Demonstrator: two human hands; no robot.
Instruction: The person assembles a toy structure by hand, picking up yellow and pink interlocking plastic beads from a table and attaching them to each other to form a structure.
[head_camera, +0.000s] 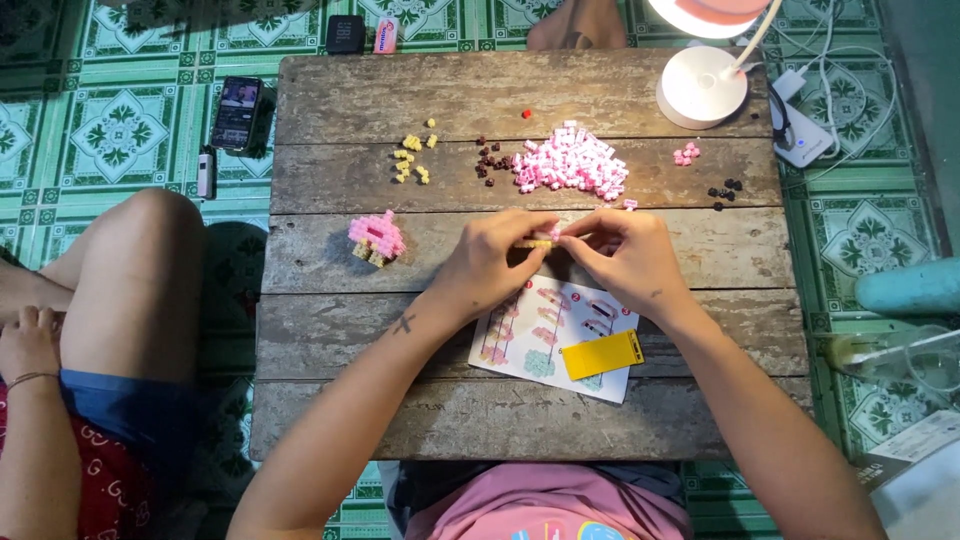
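Place: we take this for a home, at floor level.
Floor: green patterned tiles (120, 130).
Table: a low weathered plank table (350, 90) we sit at.
Household bits: desk lamp (703, 85), phone (237, 112) lying on the tiles.

the table (400, 190) was rough, weathered grey wood; the pink bricks (570, 165) at upper centre looked glossy plastic; the instruction sheet (520, 345) was smooth printed paper.

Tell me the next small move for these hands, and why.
Probably press the pieces together: the left hand and right hand pinch a small yellow and pink brick piece between fingertips, above the instruction sheet.
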